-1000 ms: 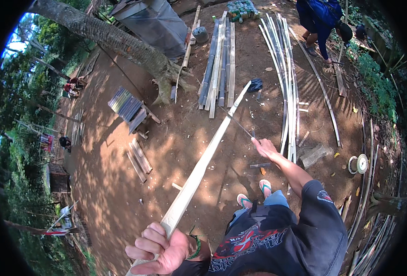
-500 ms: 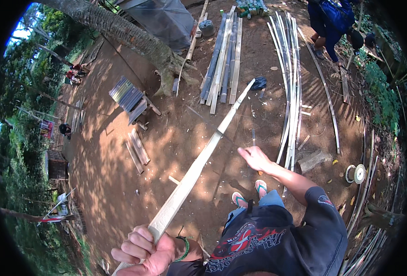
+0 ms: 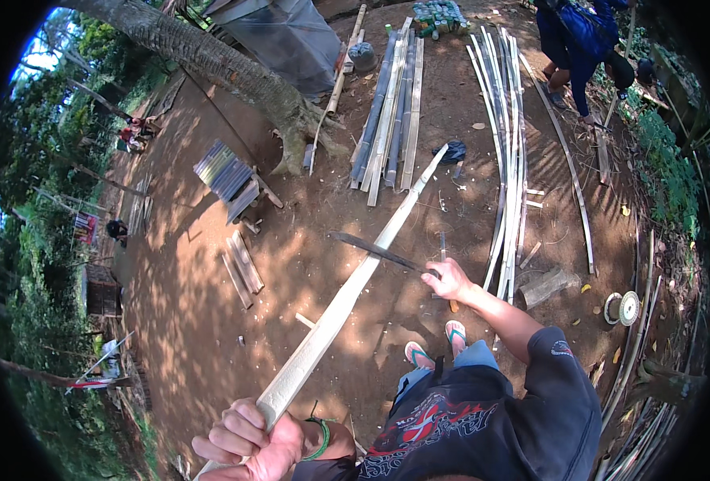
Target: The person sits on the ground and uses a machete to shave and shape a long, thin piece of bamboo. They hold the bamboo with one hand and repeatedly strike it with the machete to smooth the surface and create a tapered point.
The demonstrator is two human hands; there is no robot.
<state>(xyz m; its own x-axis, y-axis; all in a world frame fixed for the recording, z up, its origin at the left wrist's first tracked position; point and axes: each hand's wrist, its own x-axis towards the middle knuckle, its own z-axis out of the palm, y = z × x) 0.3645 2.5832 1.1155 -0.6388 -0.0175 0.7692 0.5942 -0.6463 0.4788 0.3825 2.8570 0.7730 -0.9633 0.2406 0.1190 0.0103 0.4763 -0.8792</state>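
Observation:
My left hand (image 3: 250,437), at the bottom left, is closed around the near end of a long, pale split bamboo strip (image 3: 320,337). The strip slants away to the upper right and narrows toward its far tip. In my right hand (image 3: 449,283) is the handle of a machete (image 3: 364,244). Its dark blade points left and crosses the strip past its midpoint; whether its edge bites into the wood I cannot tell.
Long bamboo strips (image 3: 511,160) lie at right, with split bamboo pieces (image 3: 368,144) at upper middle. Around are a log (image 3: 549,286), a spool (image 3: 621,307), a slatted stand (image 3: 224,171), short boards (image 3: 245,262) and a tree trunk (image 3: 234,64). A co-worker (image 3: 583,48) bends at upper right.
The machete, smeared by motion before, now shows clearly, and its blade crosses the strip a little closer to me. My right hand has shifted slightly; my left keeps its grip.

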